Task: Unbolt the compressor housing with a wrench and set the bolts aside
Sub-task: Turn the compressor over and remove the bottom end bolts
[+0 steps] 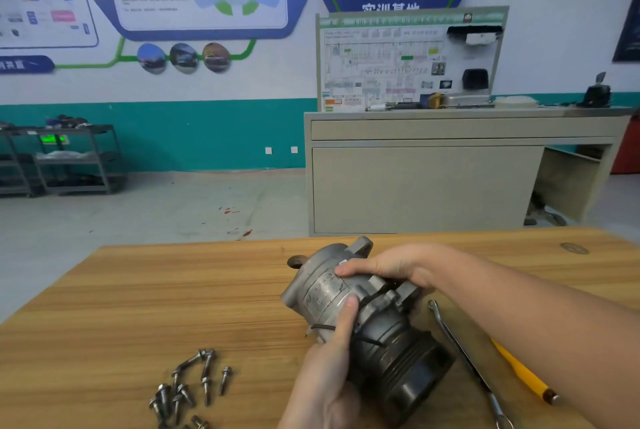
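Behind the workbench stood a white wall with a teal lower band, blue and green posters, a beige cabinet desk carrying a wiring-diagram display board, and grey metal shelf trolleys at the far left on a grey concrete floor. Nearer the camera lay a wood-grain tabletop, and on it, right of centre, sat the grey cast-metal compressor housing with its black ribbed pulley end pointing toward the lower right. From the head view, the left hand came up from the bottom edge and gripped the near side of the housing, its thumb pressed flat on the pale labelled band of the body. The right hand reached in from the right and lay over the top of the housing, fingers curled round it just above the label. A cluster of loose silver flanged bolts lay on the table to the left of the housing, well apart from it, several touching one another. A slim steel wrench lay flat on the table just right of the pulley end, under the right forearm, and beside it a yellow-handled tool with a dark tip rested at a slant.
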Available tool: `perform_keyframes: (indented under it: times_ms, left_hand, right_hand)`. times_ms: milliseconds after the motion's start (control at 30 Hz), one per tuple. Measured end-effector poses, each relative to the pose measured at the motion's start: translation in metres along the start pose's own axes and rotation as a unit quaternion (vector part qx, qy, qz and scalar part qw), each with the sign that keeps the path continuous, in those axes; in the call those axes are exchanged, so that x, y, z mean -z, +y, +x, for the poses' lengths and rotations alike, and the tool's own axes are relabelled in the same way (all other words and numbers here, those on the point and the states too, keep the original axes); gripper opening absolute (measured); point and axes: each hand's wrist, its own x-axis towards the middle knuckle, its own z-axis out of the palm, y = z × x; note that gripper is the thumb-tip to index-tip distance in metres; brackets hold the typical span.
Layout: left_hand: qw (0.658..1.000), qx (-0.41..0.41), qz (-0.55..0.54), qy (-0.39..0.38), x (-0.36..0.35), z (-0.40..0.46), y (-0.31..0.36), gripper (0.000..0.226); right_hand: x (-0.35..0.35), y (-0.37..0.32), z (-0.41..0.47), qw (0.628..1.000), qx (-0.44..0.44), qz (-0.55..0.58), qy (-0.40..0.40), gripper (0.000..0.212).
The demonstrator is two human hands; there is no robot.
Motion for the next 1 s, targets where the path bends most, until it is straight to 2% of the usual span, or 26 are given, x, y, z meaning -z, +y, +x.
perform_keyframes:
  times_ms: [100, 200, 267, 333, 400, 500, 600, 700, 800, 900, 1000]
  left_hand:
    - [0.999, -0.045, 0.022, -0.012, 0.004, 0.003, -0.011, 0.094]
    - [0.993, -0.101, 0.06, -0.025, -0.001, 0.004, -0.018, 0.119]
    - [0.981, -0.169, 0.098, -0.018, -0.005, 0.005, -0.023, 0.122]
    - [0.959, -0.243, 0.147, -0.027, -0.008, 0.006, -0.028, 0.109]
    - [0.935, -0.294, 0.185, -0.072, -0.008, 0.005, -0.031, 0.099]
    - [0.904, -0.329, 0.239, -0.133, -0.006, 0.009, -0.033, 0.125]
    - [0.892, -0.345, 0.251, -0.15, -0.009, 0.015, -0.034, 0.143]
    - [0.889, -0.357, 0.253, -0.134, -0.013, 0.019, -0.036, 0.155]
    - [0.878, -0.379, 0.27, -0.113, -0.01, 0.024, -0.034, 0.143]
    - [0.868, -0.395, 0.288, -0.092, -0.002, 0.033, -0.029, 0.157]
    - [0.852, -0.412, 0.31, -0.085, 0.001, 0.035, -0.026, 0.159]
  right_hand:
    - [0.0, 0.003, -0.015, 0.999, 0.043, -0.003, 0.016, 0.073]
    - [0.004, 0.014, -0.033, 0.986, 0.143, 0.009, 0.085, 0.081]
    - [0.006, 0.03, -0.044, 0.967, 0.221, 0.047, 0.115, 0.079]
    - [0.005, 0.053, -0.051, 0.936, 0.3, 0.097, 0.156, 0.083]
    - [-0.003, 0.08, -0.054, 0.891, 0.379, 0.14, 0.207, 0.092]
    - [-0.016, 0.113, -0.056, 0.838, 0.453, 0.193, 0.235, 0.097]
    - [-0.018, 0.126, -0.053, 0.819, 0.478, 0.227, 0.222, 0.094]
    - [-0.014, 0.129, -0.049, 0.82, 0.472, 0.234, 0.221, 0.098]
    - [-0.01, 0.128, -0.048, 0.829, 0.468, 0.212, 0.223, 0.097]
    - [-0.006, 0.121, -0.051, 0.842, 0.462, 0.177, 0.216, 0.091]
    - [-0.001, 0.112, -0.058, 0.852, 0.465, 0.151, 0.188, 0.09]
